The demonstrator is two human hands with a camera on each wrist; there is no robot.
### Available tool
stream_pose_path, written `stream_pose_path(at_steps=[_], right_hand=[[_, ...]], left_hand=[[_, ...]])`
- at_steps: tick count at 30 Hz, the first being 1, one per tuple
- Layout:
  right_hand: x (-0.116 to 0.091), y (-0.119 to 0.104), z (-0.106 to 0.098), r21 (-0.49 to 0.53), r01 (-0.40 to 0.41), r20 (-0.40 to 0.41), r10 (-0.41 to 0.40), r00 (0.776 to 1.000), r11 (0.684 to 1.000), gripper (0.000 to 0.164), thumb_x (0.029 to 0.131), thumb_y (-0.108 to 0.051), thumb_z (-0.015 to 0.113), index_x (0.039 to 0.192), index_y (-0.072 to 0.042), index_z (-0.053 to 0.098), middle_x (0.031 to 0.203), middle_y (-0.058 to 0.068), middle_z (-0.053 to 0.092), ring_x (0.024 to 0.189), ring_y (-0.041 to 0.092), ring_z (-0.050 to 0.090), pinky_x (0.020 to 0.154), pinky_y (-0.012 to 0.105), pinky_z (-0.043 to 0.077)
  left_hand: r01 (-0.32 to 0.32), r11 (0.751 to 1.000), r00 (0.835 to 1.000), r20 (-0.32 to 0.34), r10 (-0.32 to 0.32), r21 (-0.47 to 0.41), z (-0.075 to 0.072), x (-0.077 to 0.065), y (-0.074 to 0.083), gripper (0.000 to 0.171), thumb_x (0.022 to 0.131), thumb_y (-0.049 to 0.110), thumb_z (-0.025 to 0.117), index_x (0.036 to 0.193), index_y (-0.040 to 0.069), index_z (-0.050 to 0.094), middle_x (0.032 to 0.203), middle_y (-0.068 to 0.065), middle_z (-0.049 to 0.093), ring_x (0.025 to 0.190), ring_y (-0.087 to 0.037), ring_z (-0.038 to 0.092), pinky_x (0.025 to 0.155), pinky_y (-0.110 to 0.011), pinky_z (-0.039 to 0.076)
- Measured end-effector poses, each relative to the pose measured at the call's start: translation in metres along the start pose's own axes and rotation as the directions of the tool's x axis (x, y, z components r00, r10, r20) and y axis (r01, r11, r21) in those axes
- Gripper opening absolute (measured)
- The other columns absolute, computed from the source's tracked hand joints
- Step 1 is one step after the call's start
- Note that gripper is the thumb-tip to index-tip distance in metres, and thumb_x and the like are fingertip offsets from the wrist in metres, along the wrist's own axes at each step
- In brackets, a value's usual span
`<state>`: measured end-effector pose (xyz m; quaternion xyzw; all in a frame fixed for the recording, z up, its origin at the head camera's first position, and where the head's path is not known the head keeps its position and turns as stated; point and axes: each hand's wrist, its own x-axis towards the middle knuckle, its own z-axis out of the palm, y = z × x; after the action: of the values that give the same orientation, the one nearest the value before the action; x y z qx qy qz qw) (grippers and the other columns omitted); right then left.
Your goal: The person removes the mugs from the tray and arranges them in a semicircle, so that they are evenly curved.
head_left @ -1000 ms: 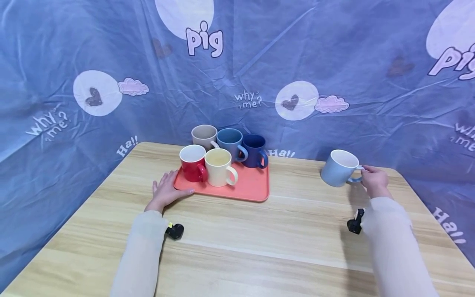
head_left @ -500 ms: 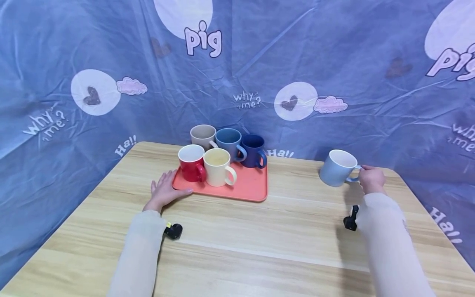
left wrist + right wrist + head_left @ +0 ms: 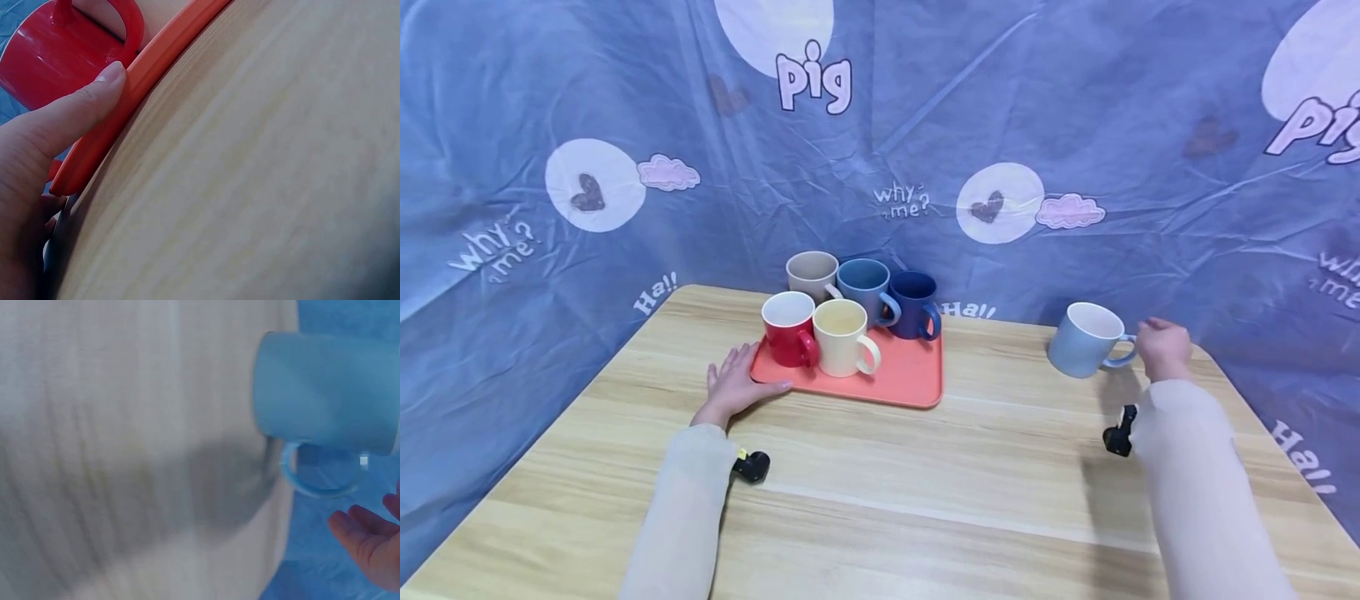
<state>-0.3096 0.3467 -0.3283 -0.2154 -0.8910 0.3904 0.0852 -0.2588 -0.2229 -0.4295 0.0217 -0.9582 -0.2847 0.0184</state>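
Note:
A light blue mug (image 3: 1082,342) with a white inside stands upright on the table at the back right. My right hand (image 3: 1165,343) is just right of its handle; in the right wrist view the slightly bent fingers (image 3: 350,525) are apart from the handle and hold nothing. My left hand (image 3: 733,387) lies at the front left corner of a coral-red tray (image 3: 910,387), fingers spread along its left side. In the left wrist view the thumb (image 3: 94,100) rests on the tray's rim, close to a red mug (image 3: 62,56); the other fingers are mostly hidden.
The tray also carries a cream mug (image 3: 838,346), a grey mug (image 3: 808,279), a teal-blue mug (image 3: 865,287) and a navy mug (image 3: 910,308). A blue printed cloth (image 3: 910,125) hangs right behind the wooden table (image 3: 925,483).
My right hand has let go of the light blue mug's handle and moved a little to the right. The mug stays standing. My left hand keeps its place at the tray.

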Motion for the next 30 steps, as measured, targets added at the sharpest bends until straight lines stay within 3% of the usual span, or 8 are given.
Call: stream_pose_path(at_steps=[3,7,17,22,30], right_hand=[[0.002,-0.012,-0.005,0.016,0.029,-0.02,-0.029,0.999,0.999,0.052,0.089,-0.029,0.033,0.133,-0.001,0.028,0.132,0.024,0.029,0.12,0.036,0.026,0.095,0.038,0.028],[0.0,-0.029,-0.004,0.019,0.071,-0.05,-0.07,0.996,0.997,0.057,0.088,-0.037,0.036,0.134,-0.003,0.028,0.131,0.024,0.03,0.122,0.038,0.019,0.099,0.04,0.019],[-0.023,-0.074,0.011,0.084,0.198,0.015,-0.2,0.98,0.977,0.068,0.085,-0.045,0.041,0.136,-0.003,0.023,0.127,0.026,0.035,0.117,0.039,0.031,0.095,0.043,0.026],[-0.04,-0.096,0.032,0.196,0.288,0.064,-0.305,0.95,0.938,0.07,0.084,-0.043,0.047,0.135,-0.001,0.025,0.126,0.027,0.037,0.112,0.038,0.038,0.092,0.043,0.031],[-0.077,-0.124,0.071,0.351,0.38,0.184,-0.461,0.868,0.856,0.064,0.082,-0.03,0.059,0.131,0.002,0.033,0.124,0.025,0.04,0.113,0.033,0.04,0.091,0.04,0.034]], left_hand=[[0.001,1.0,1.0,0.003,-0.001,-0.007,-0.001,-0.001,-0.001,0.108,0.058,0.068,0.06,0.138,0.007,0.019,0.138,-0.022,0.017,0.125,-0.038,0.004,0.092,-0.058,-0.01],[0.007,1.0,1.0,0.017,-0.007,-0.008,0.0,-0.002,-0.002,0.108,0.059,0.067,0.06,0.138,0.007,0.018,0.138,-0.022,0.016,0.125,-0.038,0.003,0.091,-0.058,-0.01],[-0.006,1.0,1.0,0.005,0.006,-0.002,0.001,-0.002,-0.001,0.107,0.059,0.066,0.06,0.138,0.006,0.018,0.138,-0.021,0.017,0.125,-0.038,0.004,0.091,-0.058,-0.01],[0.0,1.0,1.0,0.003,0.0,0.0,0.0,-0.003,-0.003,0.107,0.059,0.066,0.061,0.138,0.007,0.018,0.138,-0.021,0.017,0.125,-0.038,0.004,0.091,-0.058,-0.01],[-0.003,1.0,1.0,0.0,0.003,-0.014,0.001,-0.002,0.0,0.108,0.058,0.067,0.061,0.138,0.008,0.02,0.138,-0.021,0.017,0.125,-0.038,0.004,0.091,-0.058,-0.01]])
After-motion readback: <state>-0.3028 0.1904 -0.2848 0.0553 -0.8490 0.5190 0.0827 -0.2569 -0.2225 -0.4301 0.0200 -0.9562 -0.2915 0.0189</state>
